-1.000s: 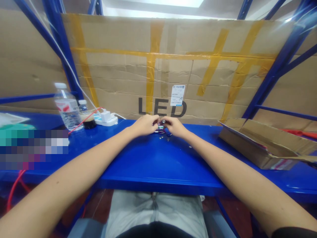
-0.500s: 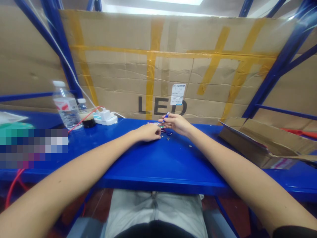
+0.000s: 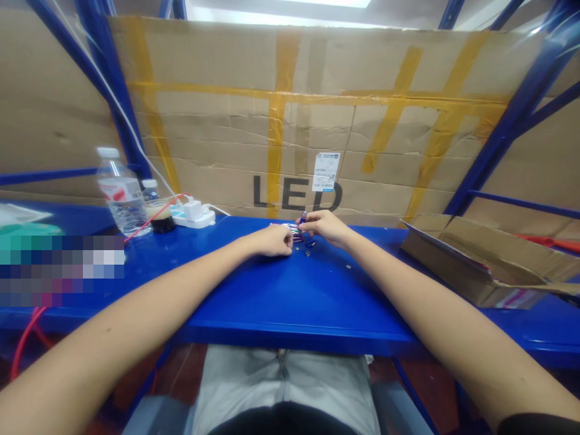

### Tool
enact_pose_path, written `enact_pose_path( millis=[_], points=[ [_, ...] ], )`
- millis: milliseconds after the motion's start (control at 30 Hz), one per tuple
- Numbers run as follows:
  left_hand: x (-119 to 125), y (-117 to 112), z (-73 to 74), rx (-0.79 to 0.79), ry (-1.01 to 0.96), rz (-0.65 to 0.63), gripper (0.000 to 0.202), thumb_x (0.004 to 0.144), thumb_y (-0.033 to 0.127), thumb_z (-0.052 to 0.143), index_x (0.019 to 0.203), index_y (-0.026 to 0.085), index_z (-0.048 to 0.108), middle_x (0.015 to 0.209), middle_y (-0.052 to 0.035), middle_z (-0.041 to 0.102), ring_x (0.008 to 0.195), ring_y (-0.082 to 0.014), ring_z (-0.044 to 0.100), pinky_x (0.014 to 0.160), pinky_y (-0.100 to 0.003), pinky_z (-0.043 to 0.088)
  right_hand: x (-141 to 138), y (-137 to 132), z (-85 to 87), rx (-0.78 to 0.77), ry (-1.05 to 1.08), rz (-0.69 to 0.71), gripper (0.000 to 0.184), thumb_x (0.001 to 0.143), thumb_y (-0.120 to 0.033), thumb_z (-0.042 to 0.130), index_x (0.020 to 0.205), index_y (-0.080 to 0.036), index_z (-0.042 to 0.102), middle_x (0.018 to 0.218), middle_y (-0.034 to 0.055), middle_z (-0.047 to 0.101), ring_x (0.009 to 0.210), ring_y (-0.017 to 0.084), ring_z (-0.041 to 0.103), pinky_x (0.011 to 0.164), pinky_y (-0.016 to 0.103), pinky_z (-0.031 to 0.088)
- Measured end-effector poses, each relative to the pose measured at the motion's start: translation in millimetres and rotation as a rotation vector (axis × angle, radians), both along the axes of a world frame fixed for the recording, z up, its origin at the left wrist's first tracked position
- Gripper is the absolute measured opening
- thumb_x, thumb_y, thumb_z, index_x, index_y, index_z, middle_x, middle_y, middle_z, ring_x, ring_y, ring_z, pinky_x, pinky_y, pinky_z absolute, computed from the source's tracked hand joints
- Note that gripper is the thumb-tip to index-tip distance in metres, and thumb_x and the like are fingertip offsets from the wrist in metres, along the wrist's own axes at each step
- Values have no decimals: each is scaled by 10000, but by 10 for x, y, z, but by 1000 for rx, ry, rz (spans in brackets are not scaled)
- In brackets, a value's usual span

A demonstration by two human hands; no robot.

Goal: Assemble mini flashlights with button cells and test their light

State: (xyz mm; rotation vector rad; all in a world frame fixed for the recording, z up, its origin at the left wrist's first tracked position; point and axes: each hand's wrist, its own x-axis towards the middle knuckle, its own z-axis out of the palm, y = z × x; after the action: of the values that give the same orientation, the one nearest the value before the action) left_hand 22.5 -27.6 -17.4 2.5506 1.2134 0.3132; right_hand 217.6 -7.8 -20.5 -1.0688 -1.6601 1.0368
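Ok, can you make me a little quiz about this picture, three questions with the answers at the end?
1. Which hand is holding the small blue item between its fingers?
2. True or false: in the picture, the bottle with the white cap stands to the left of the white power strip.
3. Pick one. The big black letters on the cardboard behind the blue table say:
A) LID
B) BED
C) LED

Key:
1. The right hand.
2. True.
3. C.
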Motion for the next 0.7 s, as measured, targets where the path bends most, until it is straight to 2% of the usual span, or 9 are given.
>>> enact_pose_path(
  millis=[300, 500, 700],
  points=[
    [-81, 24, 96, -39, 65, 28, 102, 683, 179, 643, 783, 173, 665, 769, -23, 696, 680, -154, 621, 591, -232, 430, 1, 17, -9, -22, 61, -1, 207, 580, -161, 815, 767, -111, 741, 722, 57, 657, 667, 135, 589, 524, 232, 421],
    [-101, 71, 95, -47, 64, -46, 121, 698, 163, 650, 814, 162, 685, 783, -25, 700, 695, -146, 621, 609, -224, 433, 7, 18, -12, 3, 34, 5, 172, 589, -158, 794, 740, -108, 728, 732, 52, 658, 607, 107, 547, 527, 236, 424],
    [-139, 81, 140, -71, 102, -132, 142, 740, 186, 661, 858, 157, 734, 776, -26, 710, 652, -130, 608, 600, -219, 426, -17, 4, -24, 36, -5, -4, 200, 623, -167, 773, 811, -105, 749, 722, 46, 663, 601, 106, 542, 532, 240, 428]
  ],
)
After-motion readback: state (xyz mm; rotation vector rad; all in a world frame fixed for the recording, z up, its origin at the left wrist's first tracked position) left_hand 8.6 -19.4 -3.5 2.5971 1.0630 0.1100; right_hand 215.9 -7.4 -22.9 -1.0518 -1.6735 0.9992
